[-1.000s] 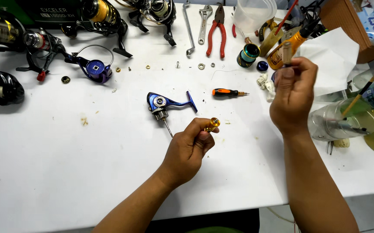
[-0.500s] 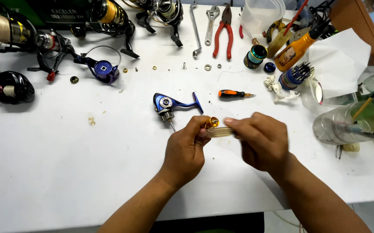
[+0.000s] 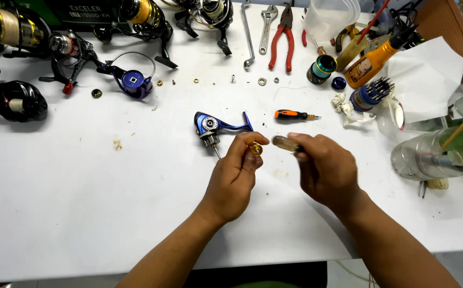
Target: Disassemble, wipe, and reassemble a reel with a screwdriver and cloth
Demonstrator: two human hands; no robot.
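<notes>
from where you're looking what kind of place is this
Most likely a fishing reel repair bench. Spinning reels line the back of the white table, pliers and wrenches lie nearby, and the left hand holds a small gold part beside a blue reel body.

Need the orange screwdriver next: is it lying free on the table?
Yes, the orange screwdriver lies alone on the table, beyond both hands and untouched.

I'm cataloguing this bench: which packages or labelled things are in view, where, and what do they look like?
Box: far left edge, dark green, pale lettering.
Squeeze bottle: far right, orange, black nozzle, light label.
Small jar: left of the bottle, round, dark with a teal band.
Cardboard box: far right corner, brown.
No screens or signs.
</notes>
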